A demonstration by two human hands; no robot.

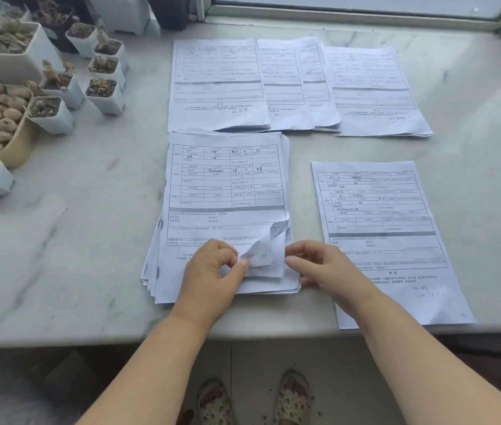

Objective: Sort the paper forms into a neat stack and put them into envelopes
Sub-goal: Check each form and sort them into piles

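Between both hands' fingertips, the curled corner [269, 250] of the main stack's [224, 191] top form stood lifted. Left hand [212, 271] pinched it; right hand [320, 265], fingers curled, gripped its edge.

White succulent pots [49, 115] at left, marble counter [59, 240], window frame [350, 18], patterned slippers [215, 400]

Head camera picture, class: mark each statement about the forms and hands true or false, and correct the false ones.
1. The left hand pinches a curled corner of the top sheet on the thick stack. True.
2. The right hand holds an envelope. False: no envelope shows; its fingers are at the stack's right edge.
3. Potted succulents stand to the left of the papers. True.
4. The single form lies left of the stack. False: it lies to the right.
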